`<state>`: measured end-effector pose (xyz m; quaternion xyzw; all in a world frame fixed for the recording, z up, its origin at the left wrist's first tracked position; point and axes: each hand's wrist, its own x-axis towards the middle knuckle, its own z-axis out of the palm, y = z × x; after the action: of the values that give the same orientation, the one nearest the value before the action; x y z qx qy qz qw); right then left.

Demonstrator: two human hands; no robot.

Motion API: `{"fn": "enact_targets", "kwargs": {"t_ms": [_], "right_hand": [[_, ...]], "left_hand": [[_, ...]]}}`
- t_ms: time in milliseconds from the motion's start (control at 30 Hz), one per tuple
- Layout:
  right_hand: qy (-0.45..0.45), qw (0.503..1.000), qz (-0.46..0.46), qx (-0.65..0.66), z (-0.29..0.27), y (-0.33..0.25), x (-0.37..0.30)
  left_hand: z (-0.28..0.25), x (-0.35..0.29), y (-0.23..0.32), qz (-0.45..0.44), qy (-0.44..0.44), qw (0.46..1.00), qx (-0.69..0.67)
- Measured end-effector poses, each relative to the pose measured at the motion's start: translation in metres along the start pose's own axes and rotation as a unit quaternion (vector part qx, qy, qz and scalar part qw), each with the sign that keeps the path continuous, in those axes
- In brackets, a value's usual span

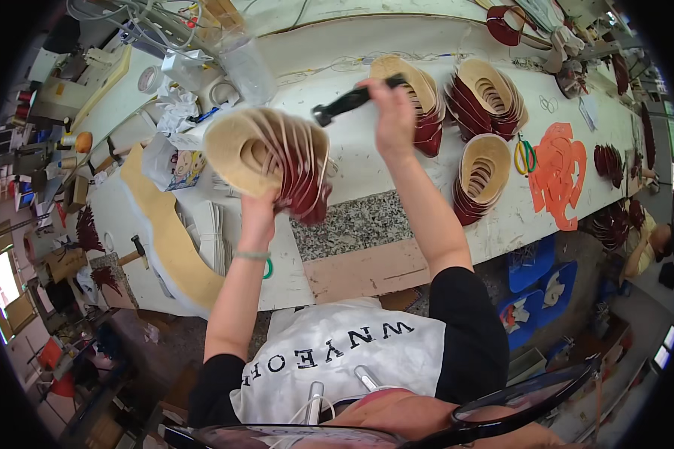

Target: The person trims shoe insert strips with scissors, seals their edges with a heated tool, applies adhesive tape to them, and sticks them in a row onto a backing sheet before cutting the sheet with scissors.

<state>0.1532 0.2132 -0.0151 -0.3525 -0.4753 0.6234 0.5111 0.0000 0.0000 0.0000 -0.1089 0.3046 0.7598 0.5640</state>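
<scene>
My left hand (259,213) grips a nested stack of shoe uppers (236,153) from below, holding it over the bench. These uppers are dark red outside with beige lining, and their openings face up and to the left. My right hand (394,120) is raised to the right of that stack, closed round a black, elongated tool (344,105). Motion blurs the tool, so I cannot make out its exact kind; its thick end points at the stack, apart from it. Below and between my hands lies a speckled stone slab (359,228) set on the bench.
More stacks of uppers (481,168) stand on the right, beside green-and-yellow-handled scissors (525,155) and orange cut pieces (558,176). Left are a yellow-beige curved sheet (153,209), a hammer (133,253) and a clear plastic container (247,71). Blue bins (554,288) sit below the bench; another person (648,243) is far right.
</scene>
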Motion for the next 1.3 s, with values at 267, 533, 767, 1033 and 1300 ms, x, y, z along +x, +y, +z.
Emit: {"fn": "enact_targets", "kwargs": {"t_ms": [267, 533, 767, 1033, 1300], "right_hand": [[0.002, 0.999, -0.050, 0.005, -0.163, -0.153, -0.094], [0.077, 0.813, 0.228, -0.531, -0.215, -0.046, -0.204], [0.054, 0.832, 0.176, -0.523, -0.189, 0.038, -0.197], [-0.036, 0.708, -0.150, -0.689, -0.130, 0.037, -0.183], [-0.295, 0.671, -0.303, -0.610, 0.010, 0.162, -0.107]], "left_hand": [[-0.046, 0.151, -0.102, 0.122, 0.048, 0.887, 0.443], [-0.037, 0.185, -0.167, 0.118, -0.001, 0.896, 0.427], [-0.019, 0.161, -0.163, 0.167, -0.002, 0.873, 0.458], [-0.069, 0.057, -0.133, 0.102, -0.030, 0.840, 0.532], [-0.171, -0.077, -0.085, 0.170, -0.088, 0.827, 0.529]]}}
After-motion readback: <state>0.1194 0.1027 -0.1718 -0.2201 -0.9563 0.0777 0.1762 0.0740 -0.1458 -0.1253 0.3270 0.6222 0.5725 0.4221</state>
